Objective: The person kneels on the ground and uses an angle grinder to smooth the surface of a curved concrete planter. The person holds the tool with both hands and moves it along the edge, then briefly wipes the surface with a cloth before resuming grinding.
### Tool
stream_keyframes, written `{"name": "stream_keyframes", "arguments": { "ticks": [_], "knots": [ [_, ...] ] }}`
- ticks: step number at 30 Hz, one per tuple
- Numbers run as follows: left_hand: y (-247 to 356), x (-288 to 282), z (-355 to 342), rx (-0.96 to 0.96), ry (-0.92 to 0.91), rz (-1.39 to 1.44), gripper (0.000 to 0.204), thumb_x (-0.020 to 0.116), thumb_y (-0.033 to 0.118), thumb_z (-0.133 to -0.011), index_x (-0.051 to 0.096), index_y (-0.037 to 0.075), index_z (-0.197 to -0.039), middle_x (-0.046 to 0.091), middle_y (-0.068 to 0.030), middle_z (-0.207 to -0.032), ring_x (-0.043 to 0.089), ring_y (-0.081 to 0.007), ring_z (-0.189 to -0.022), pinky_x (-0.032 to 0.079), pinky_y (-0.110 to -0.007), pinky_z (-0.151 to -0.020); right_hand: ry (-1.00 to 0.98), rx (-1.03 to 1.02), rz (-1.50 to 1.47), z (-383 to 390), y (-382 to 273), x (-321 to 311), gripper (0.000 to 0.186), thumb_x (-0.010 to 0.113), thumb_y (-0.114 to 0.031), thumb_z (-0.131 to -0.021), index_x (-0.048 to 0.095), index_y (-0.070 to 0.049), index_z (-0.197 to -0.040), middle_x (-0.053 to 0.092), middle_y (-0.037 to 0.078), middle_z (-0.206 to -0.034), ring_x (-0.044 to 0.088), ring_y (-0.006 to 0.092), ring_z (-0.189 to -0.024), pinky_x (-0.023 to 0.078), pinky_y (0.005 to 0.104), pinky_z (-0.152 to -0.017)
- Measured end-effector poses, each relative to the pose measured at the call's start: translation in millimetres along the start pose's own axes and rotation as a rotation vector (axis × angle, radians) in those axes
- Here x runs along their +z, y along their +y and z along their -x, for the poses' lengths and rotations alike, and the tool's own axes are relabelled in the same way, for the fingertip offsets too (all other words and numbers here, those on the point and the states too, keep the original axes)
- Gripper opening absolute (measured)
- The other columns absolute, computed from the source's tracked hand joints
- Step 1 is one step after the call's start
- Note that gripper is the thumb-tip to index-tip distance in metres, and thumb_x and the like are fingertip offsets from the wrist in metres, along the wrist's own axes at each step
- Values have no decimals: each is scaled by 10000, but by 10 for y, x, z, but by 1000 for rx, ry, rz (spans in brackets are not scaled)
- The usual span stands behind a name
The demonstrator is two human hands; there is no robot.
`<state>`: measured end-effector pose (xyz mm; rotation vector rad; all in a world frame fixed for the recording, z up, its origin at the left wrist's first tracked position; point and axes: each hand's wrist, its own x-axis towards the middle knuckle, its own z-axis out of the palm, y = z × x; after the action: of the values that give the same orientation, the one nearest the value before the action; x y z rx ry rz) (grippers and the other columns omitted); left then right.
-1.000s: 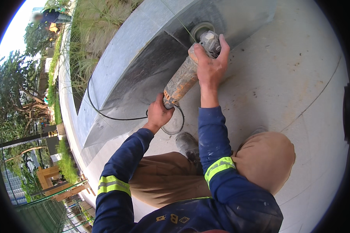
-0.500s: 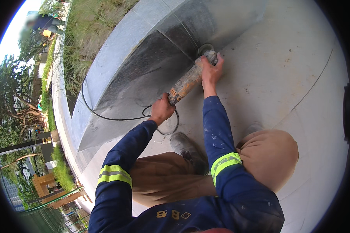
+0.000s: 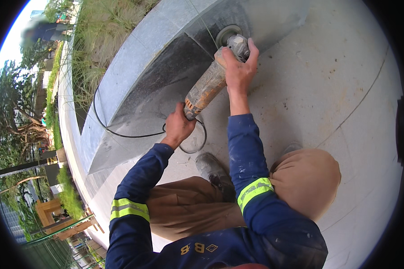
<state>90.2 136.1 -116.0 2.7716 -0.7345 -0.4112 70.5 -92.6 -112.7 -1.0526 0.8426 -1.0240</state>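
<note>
A dusty orange-and-grey angle grinder [image 3: 206,88] is held in both my hands. My left hand [image 3: 179,127] wraps round its rear end, where the black cord [image 3: 137,136] comes out. Near the head, my right hand [image 3: 241,71] grips the body, its thumb and fingers on either side. The round disc [image 3: 229,35] lies against the dark grey side face of a curved stone planter wall [image 3: 166,74], or very close to it; exact contact is hard to tell. Dust hazes the wall beside the disc.
Grassy plants [image 3: 103,49] grow behind the wall's pale top [image 3: 134,49]. The cord loops over the wall's edge and on the paved floor [image 3: 327,85]. My dusty boot [image 3: 211,167] stands below the grinder. Trees and a distant person [image 3: 47,31] are at the far left.
The grinder has moved up and a little left along the wall face, both hands with it. More of its disc now shows.
</note>
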Motion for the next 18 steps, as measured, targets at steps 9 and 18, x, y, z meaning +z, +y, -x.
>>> {"name": "stream_keyframes", "arguments": {
  "ticks": [9,18],
  "knots": [
    [-60,129,56,52,16,2,482,724,185,-749,515,39,-1158,694,-267,-854,664,-482,-821,528,-560,-733,50,63,77,-4,101,-56,782,794,-253,-764,457,20,-1415,564,247,-1343,556,348,-1239,429,413,-1051],
    [64,-12,-40,23,27,-24,454,722,171,-756,505,43,-1133,694,-263,-876,659,-489,-844,530,-557,-729,53,87,-4,-54,-18,-11,763,797,-185,-780,447,35,-1421,531,211,-1373,533,276,-1243,420,367,-1051]
  ]
}}
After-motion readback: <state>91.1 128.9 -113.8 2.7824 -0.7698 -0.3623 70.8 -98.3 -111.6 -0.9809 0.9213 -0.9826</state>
